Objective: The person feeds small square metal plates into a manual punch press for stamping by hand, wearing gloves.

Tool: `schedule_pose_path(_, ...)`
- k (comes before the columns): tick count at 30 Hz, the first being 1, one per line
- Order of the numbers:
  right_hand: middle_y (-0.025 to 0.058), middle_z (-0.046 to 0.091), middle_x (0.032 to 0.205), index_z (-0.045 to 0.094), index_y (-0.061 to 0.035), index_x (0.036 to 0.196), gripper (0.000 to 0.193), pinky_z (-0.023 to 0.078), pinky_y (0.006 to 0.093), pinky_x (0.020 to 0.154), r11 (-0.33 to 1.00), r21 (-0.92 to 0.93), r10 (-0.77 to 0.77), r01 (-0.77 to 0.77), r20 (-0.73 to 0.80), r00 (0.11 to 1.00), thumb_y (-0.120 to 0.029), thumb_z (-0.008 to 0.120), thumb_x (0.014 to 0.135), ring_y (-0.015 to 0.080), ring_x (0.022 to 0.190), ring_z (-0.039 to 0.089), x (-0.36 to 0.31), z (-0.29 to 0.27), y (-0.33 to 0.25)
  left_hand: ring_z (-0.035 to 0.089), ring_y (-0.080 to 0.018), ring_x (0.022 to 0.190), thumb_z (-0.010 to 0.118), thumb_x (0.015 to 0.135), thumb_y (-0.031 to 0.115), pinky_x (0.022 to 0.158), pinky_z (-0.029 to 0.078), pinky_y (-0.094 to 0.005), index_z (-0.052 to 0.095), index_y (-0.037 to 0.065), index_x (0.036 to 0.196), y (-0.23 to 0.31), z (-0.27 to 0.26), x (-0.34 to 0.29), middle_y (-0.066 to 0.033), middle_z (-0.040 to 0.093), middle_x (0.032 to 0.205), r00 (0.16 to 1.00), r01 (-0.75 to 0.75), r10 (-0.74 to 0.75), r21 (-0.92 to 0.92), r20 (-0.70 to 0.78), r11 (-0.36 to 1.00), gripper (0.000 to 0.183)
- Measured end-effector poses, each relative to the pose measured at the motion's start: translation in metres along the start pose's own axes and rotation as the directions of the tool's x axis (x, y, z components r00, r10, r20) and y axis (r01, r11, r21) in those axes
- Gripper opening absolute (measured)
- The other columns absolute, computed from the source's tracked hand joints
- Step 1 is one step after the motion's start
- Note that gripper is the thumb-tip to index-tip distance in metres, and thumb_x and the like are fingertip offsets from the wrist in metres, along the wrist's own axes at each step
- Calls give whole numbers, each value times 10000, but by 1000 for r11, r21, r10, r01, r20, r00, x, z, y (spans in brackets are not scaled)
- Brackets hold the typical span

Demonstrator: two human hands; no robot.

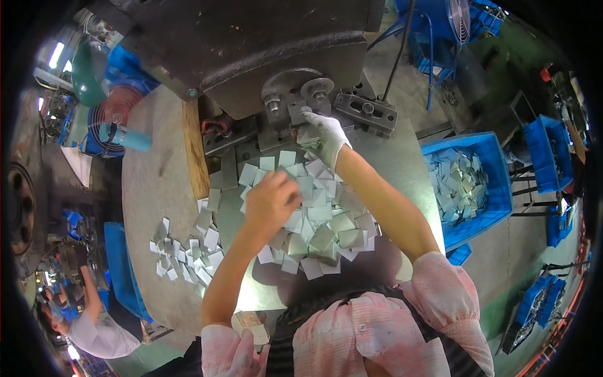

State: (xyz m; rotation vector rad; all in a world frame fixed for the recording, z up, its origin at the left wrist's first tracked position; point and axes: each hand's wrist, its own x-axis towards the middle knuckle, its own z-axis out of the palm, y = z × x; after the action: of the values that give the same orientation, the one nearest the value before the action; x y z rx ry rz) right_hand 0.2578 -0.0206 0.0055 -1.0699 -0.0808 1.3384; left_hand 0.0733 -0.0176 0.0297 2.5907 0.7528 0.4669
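While the gloved right hand (323,135) gripped a metal plate (299,113) at the press die (295,94), blanks were fingered. The bare left hand (271,201) was curled on the pile of square plates (320,220).

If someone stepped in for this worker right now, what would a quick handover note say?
Left hand: bare, fingers curled on the heap of small metal plates on the steel table; its grip is hidden.
Right hand: gloved, pressing a plate at the press die.
A smaller scatter of plates lies left of the heap.
Blue bin at right holds many plates.
Done: cannot tell which plates are pressed.
Left: a large heap waits on the table.
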Motion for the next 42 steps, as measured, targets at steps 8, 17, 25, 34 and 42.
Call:
schedule_pose_path(8,95,607,985,508,-97,1081,224,530,346,732,976,211,17,-58,188,982,-252,506,919,195,791,620,-35,-54,13,625,-151,558,581,845,157,487,469,-214,564,21,726,-19,34,66,-126,657,701,789,181,-611,-973,55,146,181)
schedule_pose_path(17,96,644,878,574,-5,1066,315,542,303,714,959,260,59,-110,197,979,-273,516,912,175,780,635,-66,-75,6,645,-185,570,567,850,146,508,502,-222,591,-25,768,-20,63,98,-162,662,713,787,211,-602,-976,136,54,190)
schedule_pose_path(25,100,624,1014,582,-63,967,199,553,335,732,974,224,-2,-41,188,982,-248,545,903,185,867,626,-66,-76,11,565,-149,464,631,835,248,442,438,-224,587,-7,774,-20,46,89,-95,612,630,765,358,-622,-913,166,197,265)
schedule_pose_path(34,89,631,988,554,-113,802,198,549,355,698,936,306,118,-171,185,976,-285,556,901,183,812,635,-47,-92,17,595,-191,804,767,647,210,685,486,-305,637,85,933,-9,44,-10,-16,607,847,990,-34,44,76,-131,997,338)
schedule_pose_path(42,80,628,983,560,-115,1054,329,507,343,688,979,169,102,-112,65,993,-360,632,847,196,816,634,-16,-37,3,526,-153,630,744,674,141,555,443,-284,635,75,817,-6,24,-2,-15,560,732,948,-21,58,122,-314,992,191)
